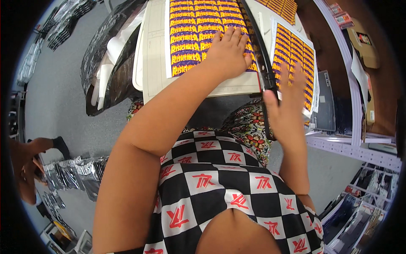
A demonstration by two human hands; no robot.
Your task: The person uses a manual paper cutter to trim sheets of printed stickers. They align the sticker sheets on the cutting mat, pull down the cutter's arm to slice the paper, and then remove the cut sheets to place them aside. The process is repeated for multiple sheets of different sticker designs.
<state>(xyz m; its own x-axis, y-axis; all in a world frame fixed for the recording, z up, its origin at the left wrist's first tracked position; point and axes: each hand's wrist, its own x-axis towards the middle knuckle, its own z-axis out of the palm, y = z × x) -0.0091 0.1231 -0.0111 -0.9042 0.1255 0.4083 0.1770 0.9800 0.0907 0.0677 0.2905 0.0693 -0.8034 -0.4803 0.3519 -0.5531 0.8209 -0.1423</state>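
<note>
My left hand (229, 53) lies flat, fingers spread, on a purple sheet with rows of yellow lettering (184, 36). That sheet rests on the cream bed of a paper cutter (154, 51). The cutter's long black blade arm (263, 63) runs along the sheet's right side, lowered near the bed's edge. Just right of the arm is my right hand (289, 106), its fingers stretched out and slightly blurred, its thumb apart. It hovers over or touches a stack of similar purple and yellow sheets (311, 53); contact cannot be made out.
A black plastic bag (95, 63) with white rolls stands left of the cutter. More printed sheets (281, 8) lie beyond it. At right rises a pale metal shelf frame (347, 55) with a cardboard box. Packaged dark garments (78, 171) and another person's foot (60, 146) are at lower left.
</note>
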